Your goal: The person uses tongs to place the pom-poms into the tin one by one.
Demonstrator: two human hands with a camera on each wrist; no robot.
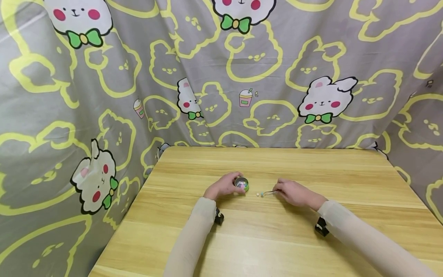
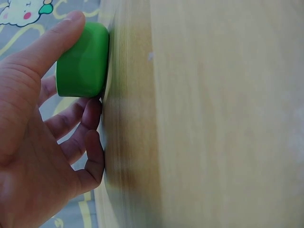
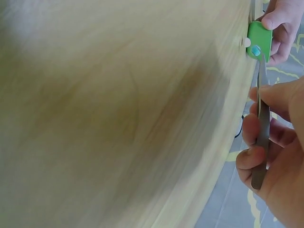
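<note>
- Head view: left hand [image 1: 224,187] grips the green cup [image 1: 241,184] at table [image 1: 277,231] centre; right hand [image 1: 294,192], at the cup's 3 o'clock, pinches tweezers [image 1: 269,192] near a white bead [image 1: 257,194].
- Left wrist view: thumb and fingers [image 2: 76,118] curl round the cup [image 2: 83,61].
- Right wrist view: tweezers [image 3: 261,123] hold a blue bead [image 3: 256,50] at 12 o'clock.

The table [image 1: 277,238] lies bare across the lower part of the frame and along its far edge, so a hand could pass freely there. At the centre the room tightens: the left hand [image 1: 223,186] grips a small green tin [image 1: 241,184], and two tiny beads [image 1: 260,194] lie just right of it, beside the right hand [image 1: 294,192] and its tweezers [image 1: 271,192]. Patterned cloth [image 1: 104,115] walls off the back and left.
</note>
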